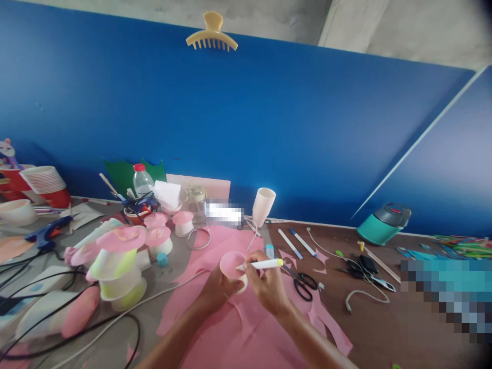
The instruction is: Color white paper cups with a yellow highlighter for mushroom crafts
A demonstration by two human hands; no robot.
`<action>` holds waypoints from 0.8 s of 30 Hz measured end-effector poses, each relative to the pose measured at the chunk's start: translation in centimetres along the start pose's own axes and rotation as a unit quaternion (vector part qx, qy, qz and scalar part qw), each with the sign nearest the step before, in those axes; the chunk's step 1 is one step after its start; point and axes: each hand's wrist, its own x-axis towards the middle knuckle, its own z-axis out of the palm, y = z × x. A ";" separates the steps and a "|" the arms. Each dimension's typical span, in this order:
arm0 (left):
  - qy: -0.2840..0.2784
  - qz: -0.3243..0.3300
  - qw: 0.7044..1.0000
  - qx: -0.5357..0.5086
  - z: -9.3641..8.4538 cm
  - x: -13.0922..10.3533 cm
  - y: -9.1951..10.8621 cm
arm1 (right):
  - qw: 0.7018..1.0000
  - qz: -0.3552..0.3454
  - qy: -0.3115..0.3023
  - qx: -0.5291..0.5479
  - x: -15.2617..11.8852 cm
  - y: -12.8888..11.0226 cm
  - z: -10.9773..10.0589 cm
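My left hand is closed round a small paper cup whose round top is covered in pink. In my right hand a white marker with a yellow end is gripped, its tip at the cup's pink top. Whether the tip touches the surface I cannot tell. Beneath both hands lies a large pink sheet with cut edges. Black-handled scissors rest on it just right of my right hand, beside pink offcuts.
Pink-topped cup pieces crowd the left, near a blue glue gun and loose cables. A white cup, two markers and a teal container stand or lie toward the blue partition.
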 end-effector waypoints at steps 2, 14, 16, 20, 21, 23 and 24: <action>-0.002 0.007 1.000 0.001 0.0 0.0 0.2 | 1.000 0.005 0.000 -0.002 0.0 0.0 0.0; 0.025 -0.050 0.998 0.012 0.1 -0.1 0.0 | 1.000 0.010 0.011 0.018 0.5 -0.6 -0.8; 0.025 -0.055 0.998 0.013 0.2 -0.2 0.4 | 1.000 0.006 0.007 0.026 0.5 -0.7 -0.8; 0.025 -0.049 0.998 0.022 0.3 -0.2 0.9 | 1.000 0.000 -0.004 0.030 0.4 -0.8 -0.5; 0.023 -0.044 0.999 0.019 0.3 -0.2 0.9 | 1.000 0.001 -0.006 0.026 0.3 -0.7 -0.4; 0.018 -0.038 0.999 0.022 0.2 -0.1 0.7 | 1.000 0.001 -0.007 0.015 0.3 -0.6 -0.3; 0.016 -0.034 0.999 0.027 0.2 -0.1 0.6 | 1.000 0.001 -0.007 0.012 0.3 -0.5 -0.2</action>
